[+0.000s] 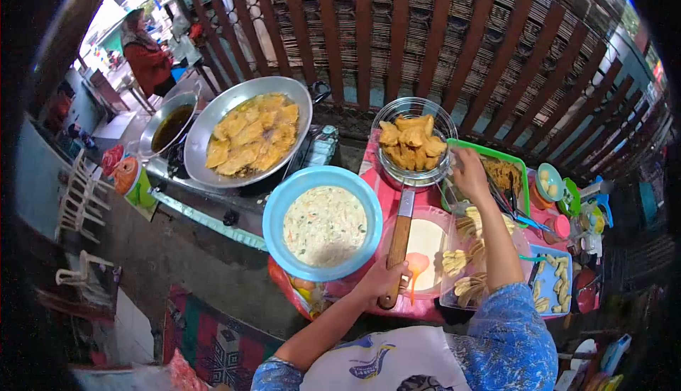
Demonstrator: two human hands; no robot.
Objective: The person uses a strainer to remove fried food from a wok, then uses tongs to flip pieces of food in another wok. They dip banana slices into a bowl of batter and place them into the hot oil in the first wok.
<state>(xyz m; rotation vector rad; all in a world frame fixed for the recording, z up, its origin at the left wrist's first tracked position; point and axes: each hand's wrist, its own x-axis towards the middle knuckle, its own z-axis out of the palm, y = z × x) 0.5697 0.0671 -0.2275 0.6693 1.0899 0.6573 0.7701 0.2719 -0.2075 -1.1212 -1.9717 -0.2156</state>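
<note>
My left hand [385,281] is closed around the wooden handle [398,249] of a frying strainer. Golden fried fritters [411,141] are heaped in the strainer's round wire-rimmed head. My right hand [469,172] is beside the head's right rim, over the edge of a green tray [526,168]; its fingers look loosely apart, with nothing visible in them. Below the handle, a pink basin [445,231] contains pale batter and an orange ladle [417,265]. To its left, a light blue basin [275,231] is filled with batter flecked with green and orange.
A large wok [301,118] of frying fritters sits on the stove, beside a smaller pan of dark oil [170,125]. Sliced bananas [472,288] and a blue tray [545,270] are at right. Behind stands a slatted fence [397,36]. A person [147,58] is at far left.
</note>
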